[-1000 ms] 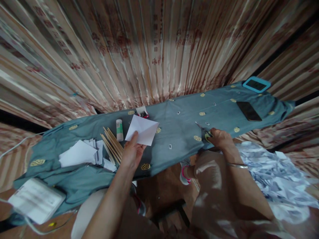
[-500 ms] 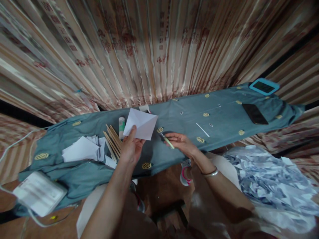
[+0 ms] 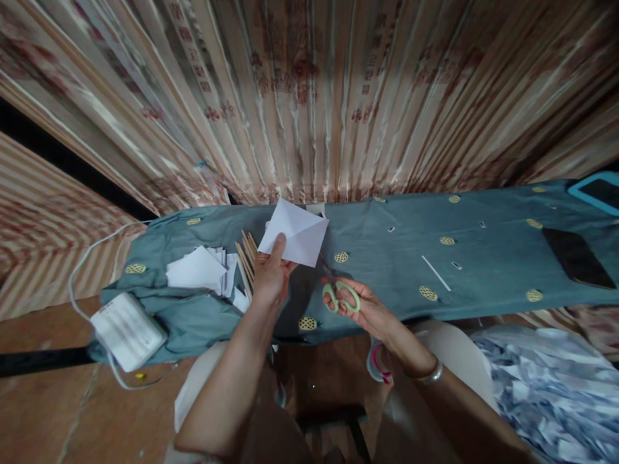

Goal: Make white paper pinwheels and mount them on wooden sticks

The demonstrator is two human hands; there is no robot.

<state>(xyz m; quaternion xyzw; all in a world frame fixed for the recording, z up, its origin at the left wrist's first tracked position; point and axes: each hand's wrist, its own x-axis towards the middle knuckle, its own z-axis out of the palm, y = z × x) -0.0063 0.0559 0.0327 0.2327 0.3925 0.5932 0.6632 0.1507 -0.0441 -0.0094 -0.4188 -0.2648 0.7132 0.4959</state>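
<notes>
My left hand pinches a folded white paper and holds it up over the blue-grey cloth that covers the table. My right hand is closed on green-handled scissors, whose blades point up toward the paper's lower edge. A bundle of thin wooden sticks lies just left of my left hand. A pile of white paper pieces sits further left on the cloth.
A white power adapter with its cable rests at the cloth's left end. A dark phone and a blue-cased device lie at the right. A thin white strip lies mid-cloth. Paper scraps pile at lower right. A striped curtain hangs behind.
My right hand picked up the scissors at the right of the cloth and carried them left to just below the paper. The view shifted left; my left hand kept the paper raised.
</notes>
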